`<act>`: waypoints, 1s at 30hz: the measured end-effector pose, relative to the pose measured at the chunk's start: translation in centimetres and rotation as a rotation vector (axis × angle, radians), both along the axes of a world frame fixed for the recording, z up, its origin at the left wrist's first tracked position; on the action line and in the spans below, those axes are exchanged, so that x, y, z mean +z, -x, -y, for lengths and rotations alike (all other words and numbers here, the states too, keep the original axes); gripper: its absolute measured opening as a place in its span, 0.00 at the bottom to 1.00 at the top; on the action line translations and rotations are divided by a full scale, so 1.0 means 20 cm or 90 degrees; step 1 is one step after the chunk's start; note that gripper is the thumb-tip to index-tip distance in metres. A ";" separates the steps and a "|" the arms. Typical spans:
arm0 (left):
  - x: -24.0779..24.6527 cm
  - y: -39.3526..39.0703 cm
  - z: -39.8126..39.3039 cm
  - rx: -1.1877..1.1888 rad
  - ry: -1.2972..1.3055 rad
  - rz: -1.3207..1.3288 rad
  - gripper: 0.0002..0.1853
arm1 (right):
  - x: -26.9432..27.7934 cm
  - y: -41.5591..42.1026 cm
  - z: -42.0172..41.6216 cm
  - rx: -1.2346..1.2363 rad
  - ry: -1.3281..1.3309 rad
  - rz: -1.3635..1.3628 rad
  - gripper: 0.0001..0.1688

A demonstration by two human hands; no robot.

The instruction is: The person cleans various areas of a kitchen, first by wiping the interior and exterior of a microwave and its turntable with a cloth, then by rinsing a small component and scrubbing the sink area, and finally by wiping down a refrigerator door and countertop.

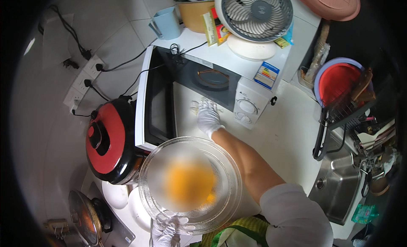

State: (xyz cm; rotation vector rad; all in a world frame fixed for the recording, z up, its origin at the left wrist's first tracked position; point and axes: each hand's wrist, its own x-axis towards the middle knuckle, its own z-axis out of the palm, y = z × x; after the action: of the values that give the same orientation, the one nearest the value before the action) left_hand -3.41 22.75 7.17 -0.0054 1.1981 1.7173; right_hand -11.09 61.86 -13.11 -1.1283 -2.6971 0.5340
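My left hand [168,229], in a white glove, grips the near rim of a round clear glass turntable plate [232,202]. A blurred orange patch covers the plate's middle; I cannot tell whether it is a reflection or something on it. My gloved right hand [209,116] reaches past the plate and presses a pale crumpled cloth [194,107] on the white countertop [190,126], before a white microwave oven [251,100]. The microwave's door [160,103] stands open to the left. Inside the cavity, a brown roller ring [213,72] shows. My right fingertips are partly hidden.
On the microwave stand a fan [260,11], a blue jug [167,24] and a tan container [195,16]. A red-lidded electric cooker [108,135] is left of the door. White plates [115,195] and a lidded pan [84,216] sit lower left. A steel sink [337,180] lies right.
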 end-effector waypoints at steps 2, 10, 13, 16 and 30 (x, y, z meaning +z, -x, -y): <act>-0.01 -0.01 -0.04 0.016 -0.013 -0.030 0.20 | -0.07 -0.21 0.04 -0.043 -0.041 -0.095 0.34; -0.07 -0.12 -0.25 0.043 -0.022 -0.170 0.20 | 0.00 -1.10 0.22 -0.099 -0.168 -0.018 0.34; -0.14 -0.16 -0.40 0.140 -0.050 -0.144 0.17 | -0.07 -1.33 0.13 -0.110 -0.206 -0.090 0.32; -0.29 -0.13 -0.58 0.115 -0.034 -0.243 0.16 | 0.09 -1.59 0.11 -0.141 -0.045 0.007 0.35; -0.61 0.38 -1.70 0.244 -0.248 -0.123 0.11 | 0.08 -2.03 0.39 -0.082 -0.118 0.096 0.46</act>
State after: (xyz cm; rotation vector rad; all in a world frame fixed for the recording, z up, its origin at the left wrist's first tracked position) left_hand -11.10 56.79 -4.96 0.1805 1.0246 2.3126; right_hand 29.50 54.05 -11.58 -1.3265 -2.7040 0.1809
